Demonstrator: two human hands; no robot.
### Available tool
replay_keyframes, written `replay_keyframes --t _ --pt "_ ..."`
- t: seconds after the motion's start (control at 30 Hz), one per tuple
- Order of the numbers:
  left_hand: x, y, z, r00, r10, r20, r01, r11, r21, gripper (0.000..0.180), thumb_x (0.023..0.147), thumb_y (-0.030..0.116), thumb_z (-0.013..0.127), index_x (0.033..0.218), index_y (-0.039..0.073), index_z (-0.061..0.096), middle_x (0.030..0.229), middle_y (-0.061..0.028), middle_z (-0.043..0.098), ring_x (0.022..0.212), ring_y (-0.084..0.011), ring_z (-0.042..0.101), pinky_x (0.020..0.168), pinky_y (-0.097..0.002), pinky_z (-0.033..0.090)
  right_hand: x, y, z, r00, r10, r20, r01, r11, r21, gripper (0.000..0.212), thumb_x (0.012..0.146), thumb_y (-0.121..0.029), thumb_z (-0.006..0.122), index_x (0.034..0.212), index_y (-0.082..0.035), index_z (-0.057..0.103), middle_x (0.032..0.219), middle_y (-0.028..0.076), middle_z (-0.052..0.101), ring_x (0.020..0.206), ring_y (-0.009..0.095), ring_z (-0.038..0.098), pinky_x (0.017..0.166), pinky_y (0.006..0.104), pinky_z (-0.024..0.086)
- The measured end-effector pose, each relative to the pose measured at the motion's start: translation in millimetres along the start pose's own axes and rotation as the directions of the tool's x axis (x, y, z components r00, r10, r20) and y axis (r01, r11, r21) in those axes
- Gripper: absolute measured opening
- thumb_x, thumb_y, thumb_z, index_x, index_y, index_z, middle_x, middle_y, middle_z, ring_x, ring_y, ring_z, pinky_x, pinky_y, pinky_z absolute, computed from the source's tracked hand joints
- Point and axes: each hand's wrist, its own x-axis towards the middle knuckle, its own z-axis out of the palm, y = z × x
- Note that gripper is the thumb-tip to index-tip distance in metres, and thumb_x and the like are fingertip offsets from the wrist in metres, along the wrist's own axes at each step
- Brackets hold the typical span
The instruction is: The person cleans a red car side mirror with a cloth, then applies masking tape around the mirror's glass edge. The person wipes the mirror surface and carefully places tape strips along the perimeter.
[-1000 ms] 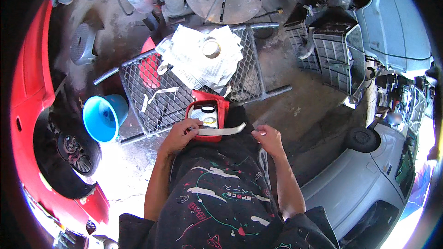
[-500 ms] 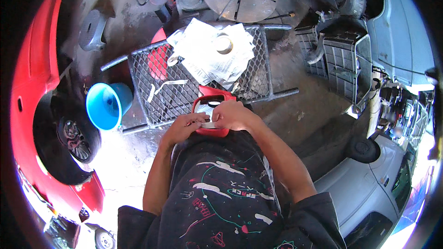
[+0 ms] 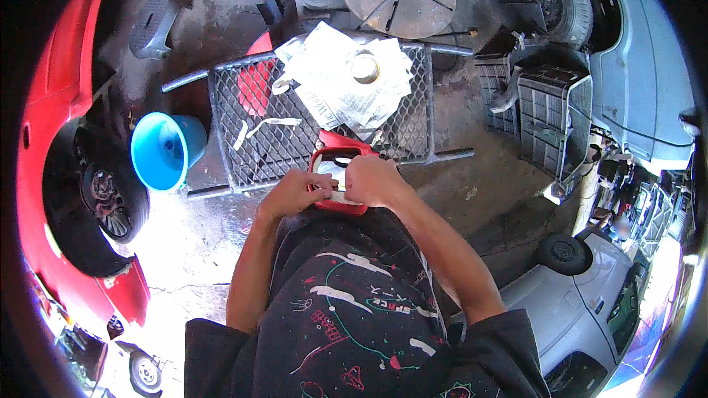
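In front of my waist is a red mirror-housing-like car part [image 3: 344, 207] with a rounded rim and a whitish covering inside its opening. A short pale strip of masking tape [image 3: 338, 197] runs between my hands along its near rim. My left hand [image 3: 296, 193] is closed, its fingertips pinching the strip's left end. My right hand [image 3: 373, 180] is closed over the right side of the part, with its fingers at the other end of the strip. What lies under the right fingers is hidden.
A mesh metal rack [image 3: 402, 114] stands ahead, bearing newspaper sheets [image 3: 321, 77], a tape roll [image 3: 364, 68], loose tape strips [image 3: 274, 122] and a red panel [image 3: 254, 88]. Left are a blue bucket [image 3: 164, 151] and a red car body [image 3: 63, 51]. Dark crates [image 3: 544, 118] stand right.
The view has shifted slightly. Both hands stay at the red part's near rim, with the fingers slightly repositioned along the tape strip.
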Motion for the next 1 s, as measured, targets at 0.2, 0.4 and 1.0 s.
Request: replay_keyframes --t 0.2,0.4,1.0 --pt "5 5 -4 0.999 -0.031 0.015 0.031 0.999 0.012 0.017 0.077 0.015 0.069 0.087 0.001 0.072 0.098 -0.0154 0.070 0.097 -0.0235 0.066 0.086 -0.0331 0.049 7 5 -5 0.997 -0.081 -0.005 0.081 0.994 -0.068 0.024 0.061 -0.016 0.068 0.082 -0.003 0.071 0.092 0.017 0.069 0.090 0.034 0.066 0.080 0.0529 0.048" --pt "9 6 -6 1.000 0.011 0.024 -0.012 0.999 0.044 0.020 0.074 0.015 0.071 0.088 0.001 0.072 0.091 -0.0137 0.071 0.080 -0.0196 0.069 0.076 -0.0317 0.052 11 9 1 0.981 -0.189 -0.049 0.183 0.976 -0.116 0.012 0.060 -0.020 0.072 0.070 -0.014 0.071 0.075 0.005 0.069 0.079 0.027 0.066 0.073 0.0458 0.049" --pt "16 33 -14 0.985 0.038 0.169 -0.086 0.953 0.290 0.022 0.072 0.022 0.071 0.086 0.005 0.071 0.083 -0.0119 0.070 0.078 -0.0257 0.067 0.075 -0.0346 0.050 -2 9 -18 0.950 -0.290 0.112 0.287 0.957 0.038 0.018 0.065 -0.017 0.068 0.081 -0.012 0.072 0.079 0.004 0.070 0.078 0.023 0.067 0.068 0.0379 0.049"
